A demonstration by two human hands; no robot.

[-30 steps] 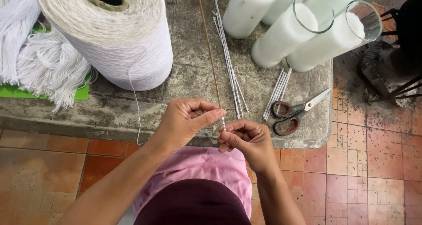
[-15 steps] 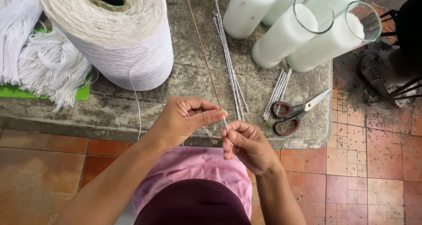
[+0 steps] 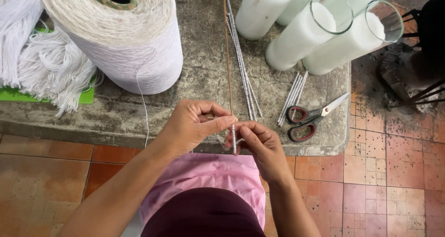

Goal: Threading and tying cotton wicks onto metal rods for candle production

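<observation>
Pinching a thin brown metal rod [image 3: 227, 56] at its near end, the left hand [image 3: 194, 126] steadies it over the grey concrete table [image 3: 194, 93], while the right hand [image 3: 257, 144], close alongside, grips a short silver-banded white tube [image 3: 234, 137] below. Threading looks underway; aligning the tube's bore comes next.

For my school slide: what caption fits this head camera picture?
Two hands, left hand and right hand, pinch a thin rod beside a big string spool.

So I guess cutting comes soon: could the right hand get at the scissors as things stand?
Probably yes. The scissors lie flat near the table edge, just right of the right hand, with nothing between. But that hand pinches a thin stick and would have to free itself first.
</observation>
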